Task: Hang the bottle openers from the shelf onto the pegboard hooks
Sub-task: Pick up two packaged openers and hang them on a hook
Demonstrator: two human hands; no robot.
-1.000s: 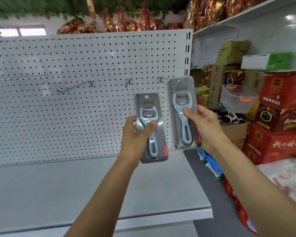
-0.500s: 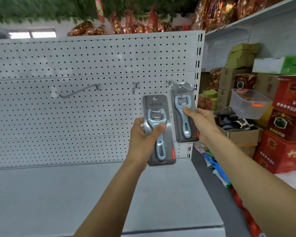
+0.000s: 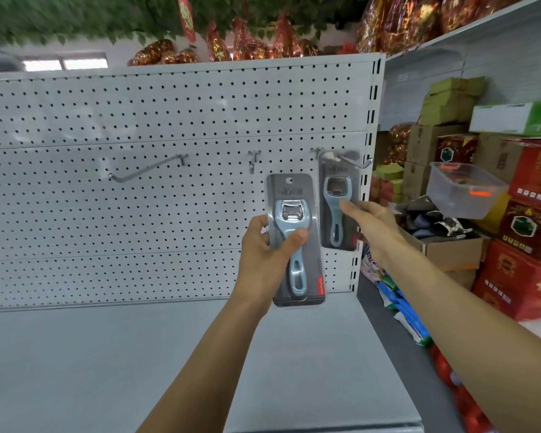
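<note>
A shop aisle, with a grey pegboard [image 3: 156, 195] standing behind a bare grey shelf [image 3: 138, 354] and stacked red cartons off to its right. Three hooks stick out of the pegboard: a long one [image 3: 144, 168] towards its left, a short one [image 3: 253, 162] near the middle, and one [image 3: 355, 161] by its right edge. The right hand [image 3: 370, 226] pinches a carded bottle opener [image 3: 338, 203] low on its card, thumb on the front, and holds its top up against the right-edge hook; that part is blurred, so whether the hang hole is over the wire cannot be told. The left hand [image 3: 270, 245] grips a second carded opener [image 3: 295, 242] in front of the pegboard, just below the middle hook, thumb across the handle and fingers curled behind. The likely slip is letting go too soon: if the hole sits only on the hook's upturned tip, the card would drop to the shelf. Because the hold is low on the card, the top may also flex and miss the wire. The waiting card sits close beside and could knock the first one
</note>
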